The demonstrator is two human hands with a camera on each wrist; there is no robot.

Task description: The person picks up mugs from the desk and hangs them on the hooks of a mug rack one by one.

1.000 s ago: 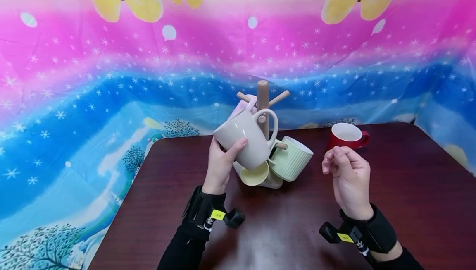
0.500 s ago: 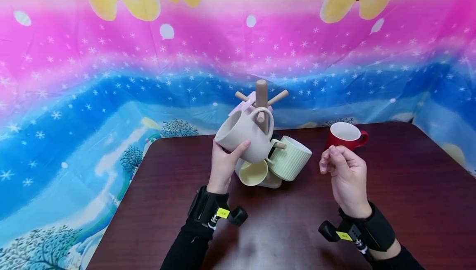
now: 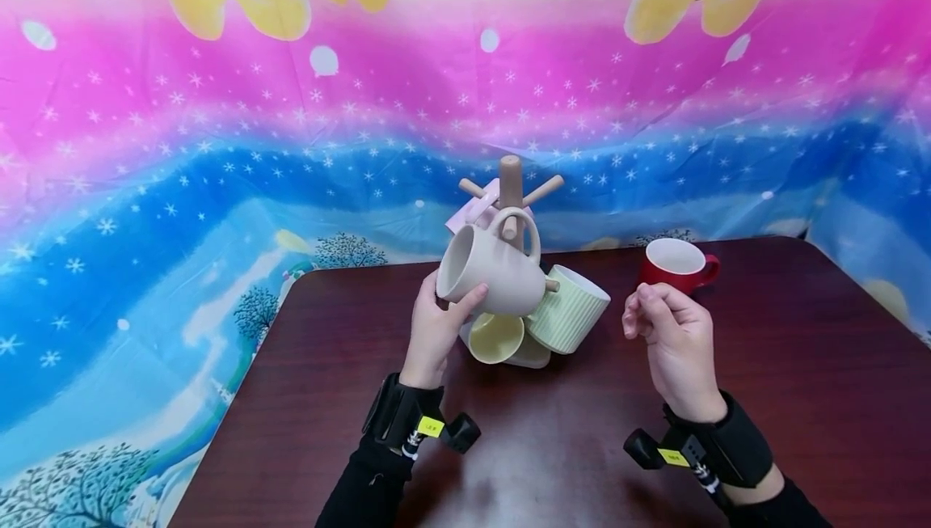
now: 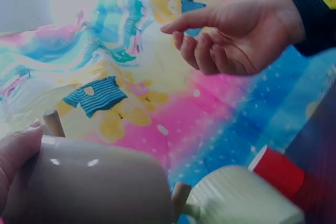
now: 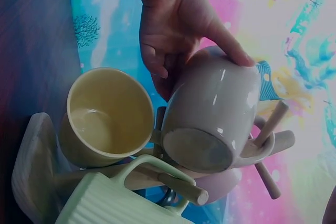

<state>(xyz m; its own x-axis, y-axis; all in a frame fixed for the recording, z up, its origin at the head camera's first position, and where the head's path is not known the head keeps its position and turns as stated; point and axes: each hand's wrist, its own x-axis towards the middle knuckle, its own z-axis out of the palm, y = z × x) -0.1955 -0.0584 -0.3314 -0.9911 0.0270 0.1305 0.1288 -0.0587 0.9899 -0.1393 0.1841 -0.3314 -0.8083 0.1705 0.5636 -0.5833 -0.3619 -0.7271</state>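
My left hand [image 3: 431,330] grips a glossy off-white mug [image 3: 498,277], thumb on its near side and the other fingers largely hidden behind it. The mug lies tilted, mouth to the left and handle up. Inside the handle loop shows the tip of a front peg [image 3: 510,228] of a wooden mug tree [image 3: 511,172]. In the right wrist view a peg [image 5: 274,121] shows through the handle [image 5: 257,156]. My right hand [image 3: 676,350] hovers at the right, fingers loosely curled and holding nothing, in front of a red mug [image 3: 665,269].
On the tree hang a ribbed light green mug [image 3: 570,314] at the lower right, a yellow mug [image 3: 498,340] low in front and a pink mug [image 3: 476,209] behind. The red mug stands on the dark wooden table [image 3: 327,334]. A printed cloth [image 3: 407,107] hangs behind.
The off-white mug has turned more onto its side and moved slightly right, its handle coming over the front peg's tip. My right hand has barely moved.
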